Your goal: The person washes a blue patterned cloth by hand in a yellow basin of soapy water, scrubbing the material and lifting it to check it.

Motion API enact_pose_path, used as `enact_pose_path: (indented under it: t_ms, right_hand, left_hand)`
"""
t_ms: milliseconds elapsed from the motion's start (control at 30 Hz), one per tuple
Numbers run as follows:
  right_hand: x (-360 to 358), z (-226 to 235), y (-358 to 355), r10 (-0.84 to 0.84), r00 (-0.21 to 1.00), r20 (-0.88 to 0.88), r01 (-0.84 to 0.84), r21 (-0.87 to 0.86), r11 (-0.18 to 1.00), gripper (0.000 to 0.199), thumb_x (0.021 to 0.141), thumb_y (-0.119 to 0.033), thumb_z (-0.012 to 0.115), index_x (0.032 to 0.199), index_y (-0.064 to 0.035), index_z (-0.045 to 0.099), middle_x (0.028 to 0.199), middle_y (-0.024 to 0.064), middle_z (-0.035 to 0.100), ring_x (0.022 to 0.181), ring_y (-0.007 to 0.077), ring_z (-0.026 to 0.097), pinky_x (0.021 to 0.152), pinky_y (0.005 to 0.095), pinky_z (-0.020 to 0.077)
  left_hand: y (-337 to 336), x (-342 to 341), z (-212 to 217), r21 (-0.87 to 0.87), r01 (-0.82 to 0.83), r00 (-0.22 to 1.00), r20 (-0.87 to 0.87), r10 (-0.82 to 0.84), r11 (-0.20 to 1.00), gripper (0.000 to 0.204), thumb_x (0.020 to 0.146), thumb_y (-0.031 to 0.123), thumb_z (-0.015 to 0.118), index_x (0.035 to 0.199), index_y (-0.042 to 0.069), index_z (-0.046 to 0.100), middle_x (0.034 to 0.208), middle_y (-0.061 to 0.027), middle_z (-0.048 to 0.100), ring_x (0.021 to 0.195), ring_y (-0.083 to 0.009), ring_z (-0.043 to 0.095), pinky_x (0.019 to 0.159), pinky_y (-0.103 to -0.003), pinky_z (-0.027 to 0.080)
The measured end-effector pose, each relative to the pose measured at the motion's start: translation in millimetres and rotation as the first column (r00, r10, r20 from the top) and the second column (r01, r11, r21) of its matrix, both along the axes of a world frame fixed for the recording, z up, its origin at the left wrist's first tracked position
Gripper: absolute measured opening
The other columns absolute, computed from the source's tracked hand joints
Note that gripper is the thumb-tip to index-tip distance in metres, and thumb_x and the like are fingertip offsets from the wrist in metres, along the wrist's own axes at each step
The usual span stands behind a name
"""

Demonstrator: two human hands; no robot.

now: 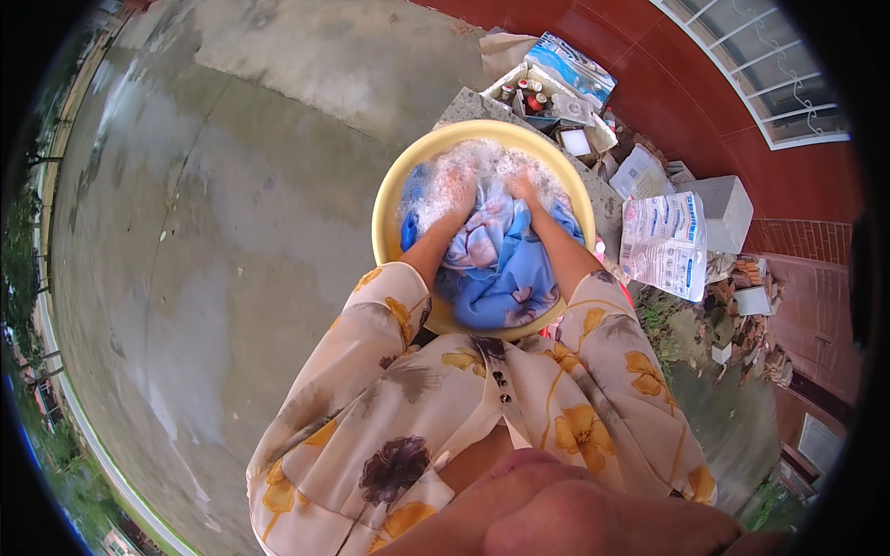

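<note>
Outdoors, wet grey concrete fills the left of the view, with a red wall and a white window grille along the upper right. A round yellow basin is set on a grey slab, and it is seen brimming with white suds at its far side. A blue flowered cloth is heaped in the basin, its near end draped up over the rim toward the body. The left hand is pressed down into the foam and cloth; the right hand is set just beside it, also bearing on the cloth. Both hands are half buried in suds, so whether the fingers are curled on a fold or laid flat cannot be told. Both forearms are bare below floral sleeves.

The cloth is judged to be soft and limp, heavy with water, and slick with soap; no shape of its own will be held once it is lifted. A thick bunched fold near the middle is judged the best place to be gripped, since a thin edge is likely to slip out. Dripping and sagging are to be expected wherever it is raised.

Beyond the basin, small bottles, a blue-printed packet, a white printed bag and a pale block are piled against the wall.
</note>
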State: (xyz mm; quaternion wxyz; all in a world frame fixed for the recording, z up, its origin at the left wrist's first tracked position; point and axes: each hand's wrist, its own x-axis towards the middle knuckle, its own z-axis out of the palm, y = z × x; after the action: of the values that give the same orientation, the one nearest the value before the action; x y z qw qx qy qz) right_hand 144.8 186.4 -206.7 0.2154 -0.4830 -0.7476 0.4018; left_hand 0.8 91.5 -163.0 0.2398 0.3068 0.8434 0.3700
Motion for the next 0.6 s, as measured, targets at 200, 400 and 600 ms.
enact_pose_path:
  t_ms: [200, 400, 600]
  right_hand:
    - [22, 143, -14, -0.154, 0.895, -0.418, 0.131, -0.084, 0.988, 0.039, 0.09, -0.034, 0.072, 0.093, 0.0042, 0.072, 0.079, 0.0079, 0.067, 0.076, 0.0137, 0.06, 0.072, 0.0315, 0.0488]
    - [81, 196, -65, 0.139, 0.944, -0.299, -0.081, 0.199, 0.977, 0.025, 0.082, -0.013, 0.071, 0.073, 0.0003, 0.053, 0.071, 0.0006, 0.055, 0.071, 0.0128, 0.049, 0.065, 0.0296, 0.0413]
    - [103, 195, -92, 0.376, 0.921, 0.103, -0.386, 0.372, 0.844, 0.045, 0.08, -0.018, 0.068, 0.122, -0.0081, 0.053, 0.129, 0.0163, 0.054, 0.106, 0.0366, 0.055, 0.089, 0.0436, 0.0445]
  left_hand:
    - [-58, -30, 126, 0.34, -0.506, 0.531, 0.847, -0.025, 0.793, 0.038, 0.095, 0.036, 0.062, 0.099, -0.002, 0.068, 0.08, -0.0052, 0.067, 0.065, -0.0137, 0.063, 0.053, -0.03, 0.051]
    - [-131, -50, 148, 0.399, -0.108, 0.837, 0.53, -0.133, 0.911, 0.023, 0.085, 0.016, 0.058, 0.103, 0.001, 0.061, 0.094, -0.0081, 0.065, 0.088, -0.0153, 0.062, 0.082, -0.033, 0.052]
    - [-115, 11, 126, 0.042, 0.369, 0.874, -0.357, -0.331, 0.928, 0.068, 0.089, 0.043, 0.065, 0.146, 0.013, 0.042, 0.145, -0.0223, 0.041, 0.132, -0.0428, 0.043, 0.106, -0.057, 0.036]
